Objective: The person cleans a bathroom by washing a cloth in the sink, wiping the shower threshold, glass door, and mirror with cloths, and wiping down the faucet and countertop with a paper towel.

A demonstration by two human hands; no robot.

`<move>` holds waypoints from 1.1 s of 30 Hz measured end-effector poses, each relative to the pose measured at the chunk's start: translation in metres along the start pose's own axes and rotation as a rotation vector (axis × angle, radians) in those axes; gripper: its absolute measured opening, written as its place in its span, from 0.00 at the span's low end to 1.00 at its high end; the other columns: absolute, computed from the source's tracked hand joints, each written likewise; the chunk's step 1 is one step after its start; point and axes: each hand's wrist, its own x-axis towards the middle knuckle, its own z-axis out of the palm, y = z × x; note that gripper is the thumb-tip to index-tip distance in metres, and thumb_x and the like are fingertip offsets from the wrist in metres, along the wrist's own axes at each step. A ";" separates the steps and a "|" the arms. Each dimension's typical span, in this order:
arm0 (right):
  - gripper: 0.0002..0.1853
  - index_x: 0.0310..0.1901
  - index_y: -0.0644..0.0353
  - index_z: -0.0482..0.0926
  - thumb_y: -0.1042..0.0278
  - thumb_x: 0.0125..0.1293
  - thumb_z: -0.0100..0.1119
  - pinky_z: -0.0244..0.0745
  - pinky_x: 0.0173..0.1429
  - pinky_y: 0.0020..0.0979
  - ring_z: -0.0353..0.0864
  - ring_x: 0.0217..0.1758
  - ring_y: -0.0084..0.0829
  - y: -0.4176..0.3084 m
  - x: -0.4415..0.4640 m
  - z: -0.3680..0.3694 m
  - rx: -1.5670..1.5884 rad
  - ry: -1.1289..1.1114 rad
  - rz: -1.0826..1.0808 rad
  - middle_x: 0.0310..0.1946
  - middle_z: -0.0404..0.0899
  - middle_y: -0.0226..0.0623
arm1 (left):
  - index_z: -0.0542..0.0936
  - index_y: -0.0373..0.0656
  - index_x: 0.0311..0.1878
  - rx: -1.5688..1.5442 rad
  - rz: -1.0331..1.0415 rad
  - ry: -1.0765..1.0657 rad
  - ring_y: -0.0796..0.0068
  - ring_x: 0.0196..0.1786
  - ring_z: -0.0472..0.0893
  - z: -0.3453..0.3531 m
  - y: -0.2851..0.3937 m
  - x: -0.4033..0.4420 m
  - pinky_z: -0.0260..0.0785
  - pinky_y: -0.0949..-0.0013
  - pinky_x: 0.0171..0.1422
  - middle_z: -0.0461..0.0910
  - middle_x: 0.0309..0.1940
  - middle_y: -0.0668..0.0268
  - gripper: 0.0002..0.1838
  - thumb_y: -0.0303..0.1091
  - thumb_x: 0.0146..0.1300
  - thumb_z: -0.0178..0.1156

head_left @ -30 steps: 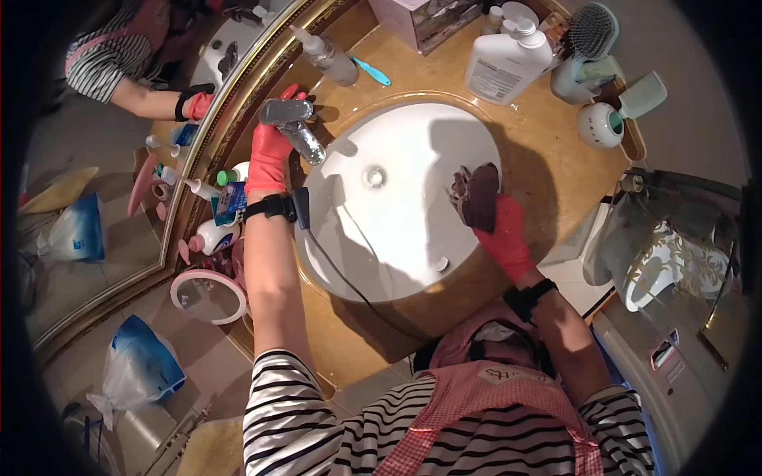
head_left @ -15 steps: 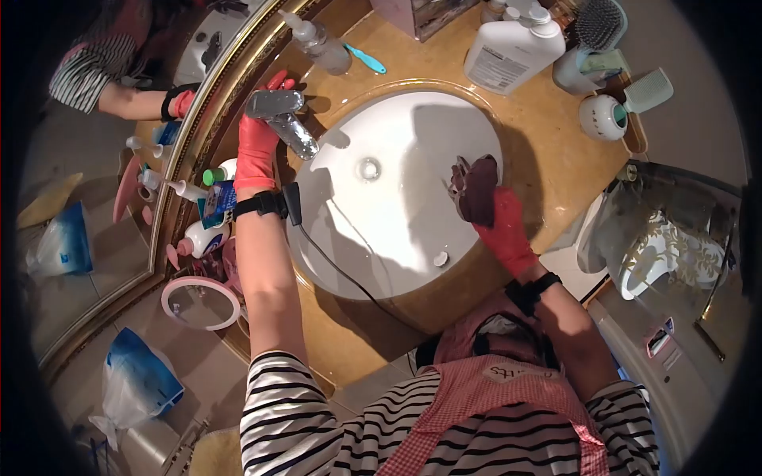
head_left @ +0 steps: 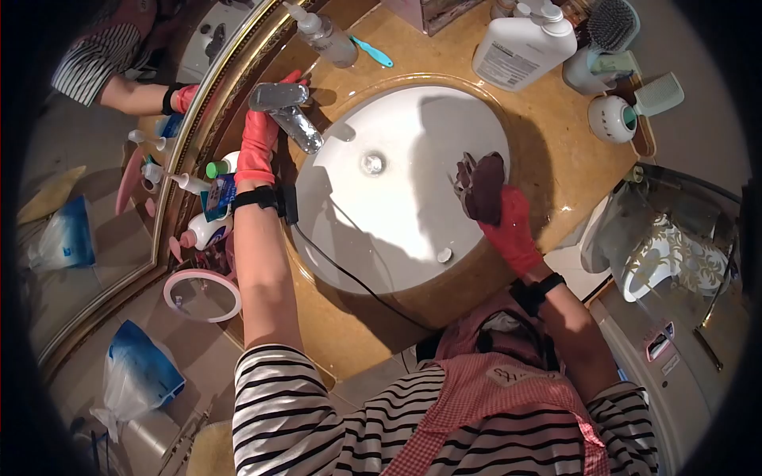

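Clamping a bunched maroon cloth in the gloved right hand over the right side of the washbasin, presumably to contain drips, with the gloved left hand behind the faucet in a grip too hidden to tell.

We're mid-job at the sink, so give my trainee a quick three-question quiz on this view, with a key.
1. Multiple choice: What is in the right hand?
a) a hairbrush
b) a dark, cloth-like bundle
c) a white bottle

2. True or false: The left hand, in a red glove, is by the faucet.

3. Fill in the blank: A thin black ____ runs from near the left wristband and over part of the sink.

Key: 1. b; 2. true; 3. cable
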 end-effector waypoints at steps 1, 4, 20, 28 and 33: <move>0.31 0.49 0.68 0.69 0.68 0.41 0.69 0.68 0.52 0.44 0.71 0.48 0.49 0.000 -0.001 0.001 -0.035 0.019 -0.010 0.45 0.72 0.49 | 0.74 0.43 0.57 0.020 0.024 0.020 0.63 0.59 0.72 0.003 0.002 0.000 0.67 0.65 0.57 0.68 0.62 0.52 0.30 0.58 0.64 0.47; 0.30 0.47 0.67 0.69 0.68 0.41 0.69 0.68 0.52 0.44 0.71 0.48 0.49 0.001 0.001 -0.001 -0.010 -0.072 0.058 0.44 0.72 0.49 | 0.73 0.41 0.58 -0.047 0.137 0.062 0.71 0.52 0.75 0.015 -0.002 -0.004 0.68 0.68 0.53 0.75 0.55 0.58 0.33 0.61 0.63 0.48; 0.30 0.48 0.65 0.69 0.68 0.40 0.68 0.67 0.52 0.45 0.70 0.47 0.50 0.012 -0.002 0.009 0.084 -0.105 0.057 0.42 0.73 0.47 | 0.80 0.44 0.38 1.199 -0.134 0.437 0.71 0.36 0.76 0.105 -0.197 -0.074 0.70 0.67 0.42 0.77 0.33 0.66 0.21 0.39 0.41 0.74; 0.30 0.48 0.67 0.69 0.71 0.40 0.68 0.69 0.49 0.44 0.72 0.45 0.50 0.002 0.005 0.001 0.068 -0.051 0.019 0.41 0.73 0.48 | 0.79 0.42 0.32 0.693 -0.514 0.489 0.64 0.36 0.76 0.097 -0.187 -0.061 0.69 0.66 0.40 0.78 0.31 0.62 0.19 0.43 0.41 0.73; 0.29 0.47 0.67 0.69 0.72 0.40 0.68 0.69 0.48 0.44 0.72 0.44 0.50 0.002 0.008 -0.002 0.090 -0.069 0.020 0.41 0.73 0.49 | 0.79 0.41 0.32 1.031 -0.243 0.452 0.70 0.29 0.76 0.089 -0.201 -0.065 0.68 0.69 0.35 0.78 0.26 0.62 0.19 0.44 0.42 0.73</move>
